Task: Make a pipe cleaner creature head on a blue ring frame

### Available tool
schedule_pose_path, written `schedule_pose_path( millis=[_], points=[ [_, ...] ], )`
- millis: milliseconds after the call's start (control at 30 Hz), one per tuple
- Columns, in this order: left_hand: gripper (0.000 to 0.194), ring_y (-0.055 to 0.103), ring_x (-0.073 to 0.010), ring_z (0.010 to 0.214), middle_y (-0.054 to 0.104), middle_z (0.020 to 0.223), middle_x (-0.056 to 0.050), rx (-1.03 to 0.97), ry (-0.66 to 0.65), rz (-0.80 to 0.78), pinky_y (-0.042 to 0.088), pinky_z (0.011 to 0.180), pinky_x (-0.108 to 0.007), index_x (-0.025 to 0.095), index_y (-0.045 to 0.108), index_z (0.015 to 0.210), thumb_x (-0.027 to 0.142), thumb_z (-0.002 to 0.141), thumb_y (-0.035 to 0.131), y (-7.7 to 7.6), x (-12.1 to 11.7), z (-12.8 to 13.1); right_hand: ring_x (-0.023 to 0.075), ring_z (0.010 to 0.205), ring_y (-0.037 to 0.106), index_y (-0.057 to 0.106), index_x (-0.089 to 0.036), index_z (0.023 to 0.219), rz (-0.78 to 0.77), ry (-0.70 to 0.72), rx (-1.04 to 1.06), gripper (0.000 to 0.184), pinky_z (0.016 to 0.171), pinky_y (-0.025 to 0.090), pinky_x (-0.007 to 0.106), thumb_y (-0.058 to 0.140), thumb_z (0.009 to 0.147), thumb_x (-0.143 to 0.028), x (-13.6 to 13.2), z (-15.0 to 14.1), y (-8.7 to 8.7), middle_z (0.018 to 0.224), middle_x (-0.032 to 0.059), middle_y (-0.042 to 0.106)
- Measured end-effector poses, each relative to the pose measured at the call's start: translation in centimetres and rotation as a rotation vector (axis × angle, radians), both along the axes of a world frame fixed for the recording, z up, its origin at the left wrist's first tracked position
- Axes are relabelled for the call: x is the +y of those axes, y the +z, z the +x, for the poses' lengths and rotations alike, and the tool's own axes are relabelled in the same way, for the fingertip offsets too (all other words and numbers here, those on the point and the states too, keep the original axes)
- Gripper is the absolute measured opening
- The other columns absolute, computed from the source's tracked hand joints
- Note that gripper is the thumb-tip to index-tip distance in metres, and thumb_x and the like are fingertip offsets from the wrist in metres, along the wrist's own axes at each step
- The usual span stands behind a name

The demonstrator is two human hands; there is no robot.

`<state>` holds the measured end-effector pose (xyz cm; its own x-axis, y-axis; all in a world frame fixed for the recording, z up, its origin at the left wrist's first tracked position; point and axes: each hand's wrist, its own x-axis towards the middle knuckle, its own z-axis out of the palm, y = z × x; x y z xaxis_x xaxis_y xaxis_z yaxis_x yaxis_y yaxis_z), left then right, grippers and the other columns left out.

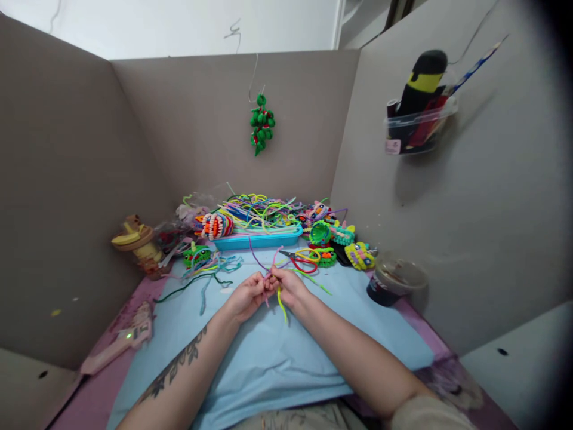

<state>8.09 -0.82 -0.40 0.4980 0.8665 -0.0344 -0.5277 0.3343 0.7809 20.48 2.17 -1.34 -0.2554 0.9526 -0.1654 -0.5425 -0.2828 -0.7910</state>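
Observation:
My left hand (249,295) and my right hand (290,286) meet over the blue cloth, fingers pinched together on a small bunch of pipe cleaners. From the top of the grip a purple pipe cleaner (258,258) sticks up to the left. A yellow-green pipe cleaner (282,307) hangs below my right fingers, and a pink end (267,301) pokes out under the left ones. The exact crossing of the stems is hidden by my fingers. Just beyond my right hand lie scissors (313,257) with red and yellow handles.
Behind my hands a blue tray (256,241) bears many loose pipe cleaners. Several fuzzy pipe-cleaner figures, such as a yellow one (359,255), lie beside it. A pink glue gun (125,339) is at left, a lidded tub (394,280) at right. Grey panels enclose three sides.

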Motion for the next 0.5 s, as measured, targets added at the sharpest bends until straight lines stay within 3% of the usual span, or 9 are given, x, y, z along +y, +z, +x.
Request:
schedule_pose_path(
  millis=[167,267,367,500],
  points=[
    [0.02,0.06,-0.0145,0.082,0.06,0.075,-0.003,0.047,0.032,0.022,0.044,0.083,-0.029,0.014,0.053,0.067,0.024,0.07,0.07,0.8,-0.2,0.1,0.0083,0.039,0.05,0.054,-0.013,0.057,-0.039,0.014,0.01,0.025,0.04,0.041,0.018,0.065,0.072,-0.029,-0.1,0.9,0.9,0.044,0.0011,0.054],
    [0.021,0.055,-0.0094,0.06,0.057,0.065,-0.001,0.255,0.039,0.014,0.045,0.062,-0.023,0.014,0.054,0.07,0.029,0.07,0.069,1.4,-0.1,-0.6,0.0067,0.038,0.048,0.055,-0.012,0.058,0.032,-0.022,-0.078,0.027,0.039,0.037,0.017,0.071,0.065,-0.033,-0.1,1.6,1.4,0.044,-0.0001,0.054],
    [0.025,0.047,-0.0062,0.046,0.054,0.057,0.001,0.463,0.075,0.021,0.033,0.045,-0.017,0.014,0.056,0.072,0.034,0.068,0.07,1.7,0.1,-1.5,0.0067,0.037,0.046,0.055,-0.013,0.058,0.121,-0.095,-0.208,0.031,0.038,0.035,0.018,0.072,0.06,-0.038,0.1,2.1,1.7,0.043,-0.0011,0.054],
    [0.029,0.041,-0.0059,0.04,0.056,0.054,0.0,0.649,0.146,0.122,0.023,0.039,-0.018,0.013,0.059,0.069,0.04,0.066,0.069,2.0,0.4,-2.0,0.0079,0.038,0.046,0.054,-0.015,0.061,0.18,-0.176,-0.366,0.031,0.038,0.035,0.019,0.069,0.061,-0.041,0.6,2.7,1.7,0.043,-0.0031,0.053]
  ],
)
